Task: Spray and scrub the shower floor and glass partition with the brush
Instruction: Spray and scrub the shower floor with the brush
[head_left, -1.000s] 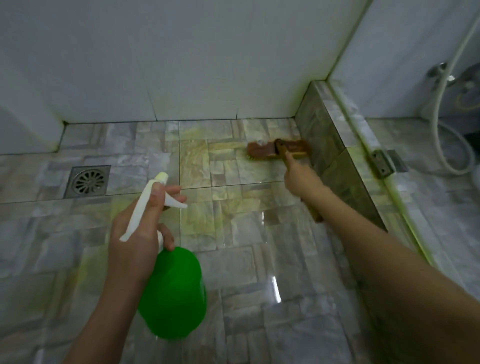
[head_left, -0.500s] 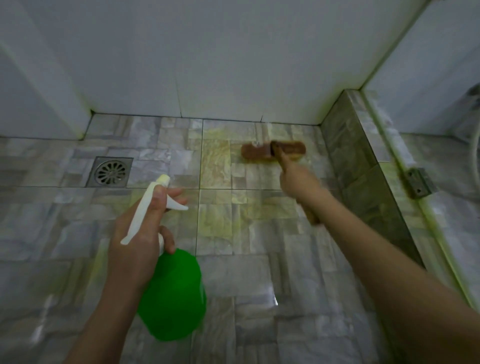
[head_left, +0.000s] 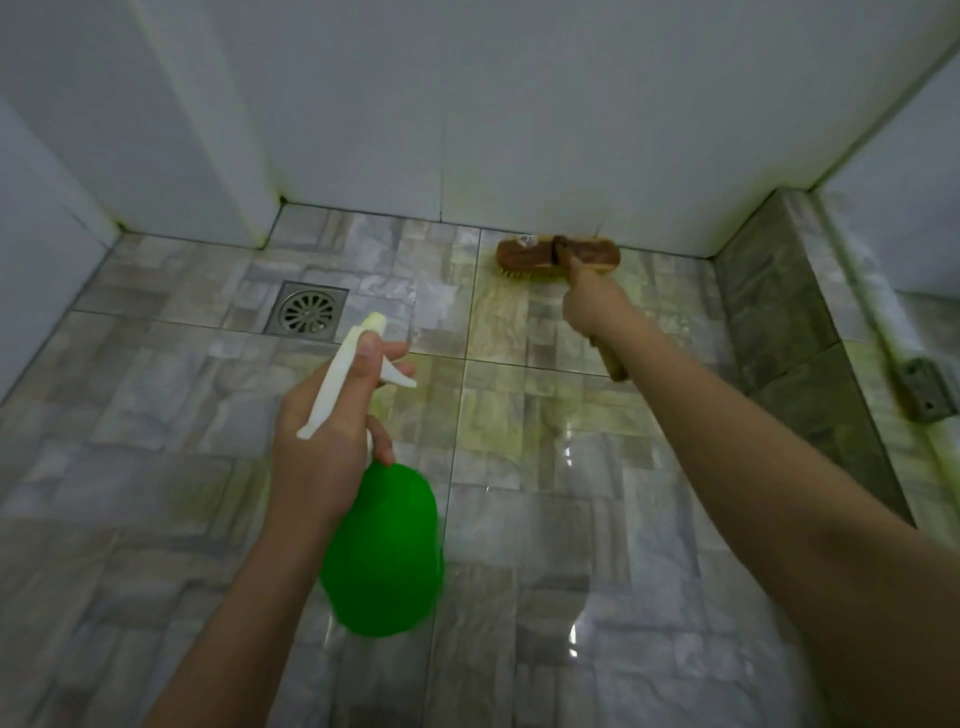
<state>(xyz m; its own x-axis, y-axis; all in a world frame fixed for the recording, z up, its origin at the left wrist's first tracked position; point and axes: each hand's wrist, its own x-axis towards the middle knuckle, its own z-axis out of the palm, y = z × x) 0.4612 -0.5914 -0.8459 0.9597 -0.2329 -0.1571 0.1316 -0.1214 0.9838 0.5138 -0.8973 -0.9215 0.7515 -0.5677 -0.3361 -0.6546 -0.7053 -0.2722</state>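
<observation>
The left hand (head_left: 322, 457) grips the green bottle (head_left: 384, 551) at centre left, thumb on its white sprayer. The right hand (head_left: 592, 306) grips the brush (head_left: 540, 254) handle, bristles on the floor (head_left: 519, 519) at upper centre, against the wall (head_left: 519, 130). The drain (head_left: 306, 310) lies left of it.

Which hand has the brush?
The right hand grips the brush, far by the wall; the left hand holds the green spray bottle.
</observation>
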